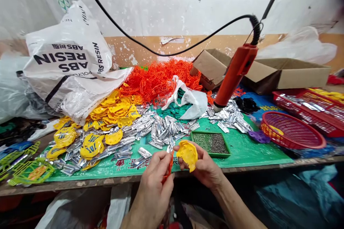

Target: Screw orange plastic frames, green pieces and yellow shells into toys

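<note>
In my right hand (205,168) is a yellow molded plastic piece (187,154), its hollow inner side facing me. My left hand (154,182) pinches an orange-red plastic part (169,168), mostly hidden by the fingers. The two hands are close together above the table's front edge, the parts apart by a small gap. Just beyond them sits a green tray of small screws (218,144). Loose silver metal pieces (163,128) lie behind the hands, and yellow plastic pieces (110,109) are heaped to the left.
A red electric screwdriver (236,73) hangs on its cord at right. Tangled orange plastic parts (158,80) pile up at the back beside a white resin bag (70,61). Cardboard boxes (301,75) and a red round basket (292,128) stand on the right.
</note>
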A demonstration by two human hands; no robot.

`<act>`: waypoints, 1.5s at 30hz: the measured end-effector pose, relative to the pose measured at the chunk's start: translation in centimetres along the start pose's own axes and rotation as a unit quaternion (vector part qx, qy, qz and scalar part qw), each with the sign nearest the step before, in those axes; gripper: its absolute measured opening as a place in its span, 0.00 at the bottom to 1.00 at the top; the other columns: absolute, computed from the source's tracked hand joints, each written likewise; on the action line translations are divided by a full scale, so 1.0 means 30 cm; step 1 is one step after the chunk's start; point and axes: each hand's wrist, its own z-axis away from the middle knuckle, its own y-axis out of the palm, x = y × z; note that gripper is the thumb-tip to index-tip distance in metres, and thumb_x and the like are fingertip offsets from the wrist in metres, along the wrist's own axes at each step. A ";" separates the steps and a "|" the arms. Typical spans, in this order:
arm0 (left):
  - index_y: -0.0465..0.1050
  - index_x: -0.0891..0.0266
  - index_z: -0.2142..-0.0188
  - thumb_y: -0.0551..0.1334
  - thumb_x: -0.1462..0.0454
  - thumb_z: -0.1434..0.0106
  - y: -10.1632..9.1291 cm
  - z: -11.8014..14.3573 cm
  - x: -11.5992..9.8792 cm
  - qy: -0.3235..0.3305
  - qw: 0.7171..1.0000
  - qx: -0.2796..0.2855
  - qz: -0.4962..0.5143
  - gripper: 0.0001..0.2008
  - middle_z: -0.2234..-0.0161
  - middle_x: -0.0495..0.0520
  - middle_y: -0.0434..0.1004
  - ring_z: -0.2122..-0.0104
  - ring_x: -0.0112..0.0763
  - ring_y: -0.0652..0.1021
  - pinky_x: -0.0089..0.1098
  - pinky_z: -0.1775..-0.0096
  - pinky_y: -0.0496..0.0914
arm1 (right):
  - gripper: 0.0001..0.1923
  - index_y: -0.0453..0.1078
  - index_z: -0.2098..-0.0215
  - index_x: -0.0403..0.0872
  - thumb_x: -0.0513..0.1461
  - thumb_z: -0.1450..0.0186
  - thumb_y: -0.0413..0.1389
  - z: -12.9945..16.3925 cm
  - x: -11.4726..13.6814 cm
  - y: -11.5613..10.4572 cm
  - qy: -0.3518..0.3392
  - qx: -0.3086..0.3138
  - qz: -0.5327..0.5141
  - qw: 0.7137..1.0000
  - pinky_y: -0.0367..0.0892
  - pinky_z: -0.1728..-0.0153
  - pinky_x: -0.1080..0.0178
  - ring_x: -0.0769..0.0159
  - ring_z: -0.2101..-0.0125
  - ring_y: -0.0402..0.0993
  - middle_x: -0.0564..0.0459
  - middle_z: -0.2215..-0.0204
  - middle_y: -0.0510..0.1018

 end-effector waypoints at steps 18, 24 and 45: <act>0.55 0.68 0.38 0.48 0.76 0.36 0.130 0.019 0.055 0.156 0.956 0.001 -0.247 0.27 0.50 0.67 0.70 0.50 0.45 0.73 0.44 0.52 0.74 | 0.39 0.74 0.53 0.57 0.37 0.64 0.75 0.040 -0.028 0.018 -0.046 -0.026 0.049 0.997 0.71 0.54 0.61 0.60 0.53 0.75 0.52 0.48 0.76; 0.57 0.72 0.40 0.50 0.75 0.36 0.147 0.033 0.072 0.158 0.947 -0.008 -0.279 0.24 0.50 0.69 0.70 0.50 0.47 0.73 0.47 0.52 0.73 | 0.40 0.73 0.52 0.55 0.38 0.64 0.75 0.042 -0.048 0.013 -0.043 -0.041 0.063 0.996 0.69 0.50 0.57 0.57 0.50 0.73 0.49 0.47 0.75; 0.60 0.70 0.42 0.46 0.72 0.33 0.155 0.031 0.090 0.179 0.925 -0.028 -0.335 0.20 0.52 0.67 0.74 0.53 0.44 0.75 0.42 0.54 0.74 | 0.39 0.74 0.53 0.54 0.36 0.64 0.75 0.040 -0.066 0.006 -0.048 -0.066 0.065 0.994 0.68 0.49 0.59 0.58 0.50 0.73 0.50 0.49 0.77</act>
